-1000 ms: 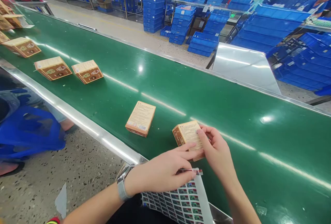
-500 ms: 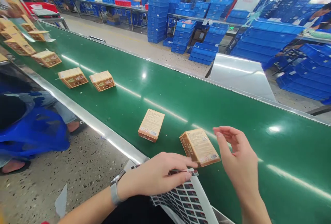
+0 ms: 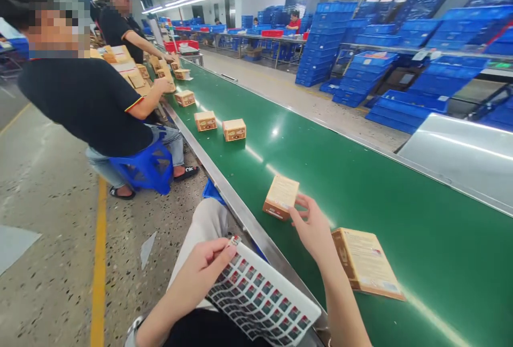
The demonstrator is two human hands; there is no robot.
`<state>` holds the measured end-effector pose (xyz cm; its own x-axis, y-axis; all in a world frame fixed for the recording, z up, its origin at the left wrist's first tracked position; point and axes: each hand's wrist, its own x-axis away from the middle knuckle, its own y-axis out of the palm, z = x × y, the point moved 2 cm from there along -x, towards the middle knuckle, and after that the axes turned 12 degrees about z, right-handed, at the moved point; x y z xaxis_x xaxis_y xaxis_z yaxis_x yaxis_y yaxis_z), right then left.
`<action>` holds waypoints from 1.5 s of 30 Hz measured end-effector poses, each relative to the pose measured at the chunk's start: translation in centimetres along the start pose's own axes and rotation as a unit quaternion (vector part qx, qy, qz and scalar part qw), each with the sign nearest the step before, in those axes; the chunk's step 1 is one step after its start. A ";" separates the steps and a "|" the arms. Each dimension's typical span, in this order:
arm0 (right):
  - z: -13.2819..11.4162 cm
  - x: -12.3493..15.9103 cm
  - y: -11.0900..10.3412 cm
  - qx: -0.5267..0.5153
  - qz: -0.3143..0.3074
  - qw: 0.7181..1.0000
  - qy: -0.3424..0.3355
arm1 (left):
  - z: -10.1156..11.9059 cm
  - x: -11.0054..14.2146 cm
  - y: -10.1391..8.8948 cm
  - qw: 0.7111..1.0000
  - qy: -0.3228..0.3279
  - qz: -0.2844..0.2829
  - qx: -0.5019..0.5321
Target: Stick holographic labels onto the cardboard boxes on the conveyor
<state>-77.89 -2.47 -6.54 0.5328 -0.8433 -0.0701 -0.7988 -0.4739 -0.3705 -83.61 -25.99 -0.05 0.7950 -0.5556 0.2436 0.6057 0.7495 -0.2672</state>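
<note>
My left hand [image 3: 200, 267] pinches the upper corner of a sheet of stickers [image 3: 268, 296], white with rows of small dark and red labels, over my lap. My right hand [image 3: 310, 224] reaches over the green conveyor belt [image 3: 344, 181], thumb and fingers closed round the right edge of a small tan and brown carton [image 3: 282, 194]. Beside my right forearm another carton [image 3: 368, 261] lies on the belt with its printed side up, partly covered by the arm. A small sticker-like patch shows on that printed side.
Farther up the belt stand more cartons [image 3: 234, 130]. Two co-workers sit on the left, one on a blue stool [image 3: 146, 162], near piled cartons. A metal rail [image 3: 248, 218] edges the belt. Stacked blue crates [image 3: 326, 42] and a metal table [image 3: 460, 149] stand beyond.
The view has swung left. My right hand has moved from beside the nearer carton to the farther one and taken hold of it. My left hand has drawn back from the belt with the sticker sheet.
</note>
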 end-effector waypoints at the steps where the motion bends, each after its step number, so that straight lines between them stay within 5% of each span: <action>1: -0.1 -0.3 0.1 0.003 -0.004 1.000 -0.007 | -0.3 0.6 -0.6 1.000 -0.013 0.019 0.009; 8: -2.9 0.9 -3.3 0.053 0.039 0.996 -0.054 | -2.0 2.0 -2.1 0.994 -0.009 0.108 0.024; 11: -5.3 4.3 -4.3 0.061 0.024 0.985 -0.161 | -2.3 1.3 -1.1 0.997 0.030 0.070 0.002; 14: -7.8 8.0 -3.4 0.028 -0.024 0.946 -0.321 | -2.4 0.5 0.0 0.997 0.070 0.009 -0.015; 17: -8.6 9.8 -2.1 0.072 -0.026 0.910 -0.408 | -2.3 0.1 0.7 0.993 0.107 -0.030 -0.031; 29: -6.8 10.3 -3.3 0.157 -0.025 0.896 -0.415 | -1.6 -1.9 2.6 0.976 0.138 -0.164 -0.027; 35: -5.8 10.3 -4.6 0.120 -0.058 0.931 -0.340 | -2.8 -2.4 4.5 0.972 0.065 -0.224 0.022; 39: -4.3 10.2 -7.0 0.035 -0.016 0.979 -0.199 | -3.9 -2.6 4.9 0.954 0.072 -0.289 0.006; 42: -1.8 9.5 -9.0 -0.016 0.162 0.986 -0.026 | -3.9 -3.2 5.1 0.928 0.252 -0.274 -0.013; 45: 0.4 8.3 -9.6 -0.055 0.247 0.959 0.129 | -3.4 -3.7 5.9 0.831 0.504 -0.235 -0.032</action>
<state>-65.72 -4.84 -3.91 0.0072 -0.9997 0.0252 -0.9681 -0.0133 -0.2502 -82.81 -20.73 -5.67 0.0750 -0.8250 -0.5601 0.8321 0.3613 -0.4208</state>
